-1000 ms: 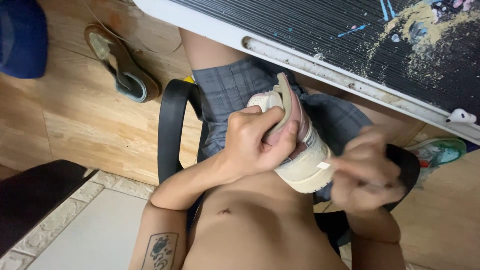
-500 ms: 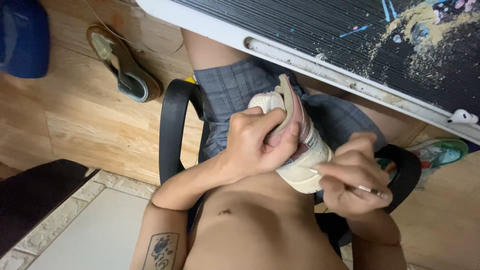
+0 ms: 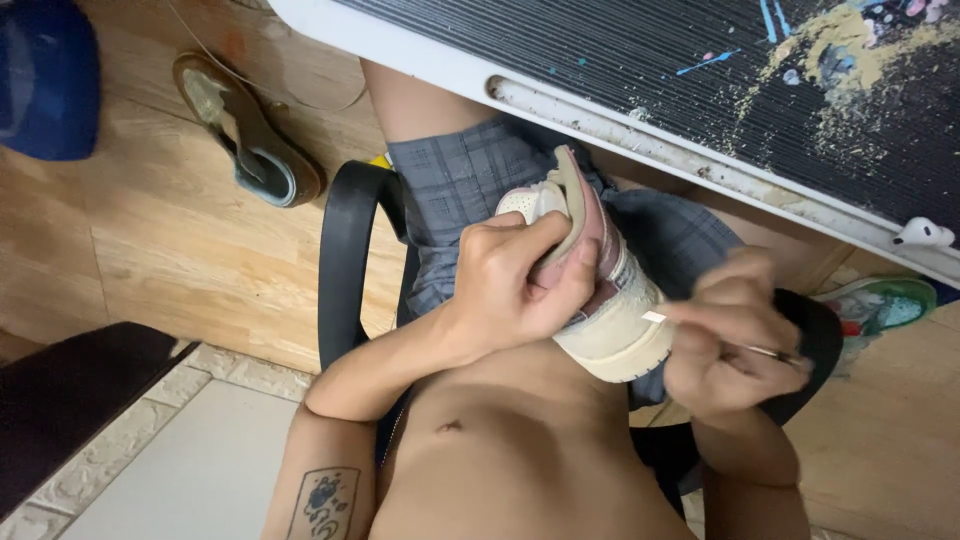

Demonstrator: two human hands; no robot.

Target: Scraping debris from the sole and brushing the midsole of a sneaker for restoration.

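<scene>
Sneaker (image 3: pixel 610 310) in left hand (image 3: pixel 515 290)

No packages, labels, signs or screens show anywhere in this view.

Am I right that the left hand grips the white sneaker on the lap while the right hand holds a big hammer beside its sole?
Not quite. The head view shows the right hand holding a thin, stick-like tool, not a hammer. The left hand does grip the white sneaker.
</scene>
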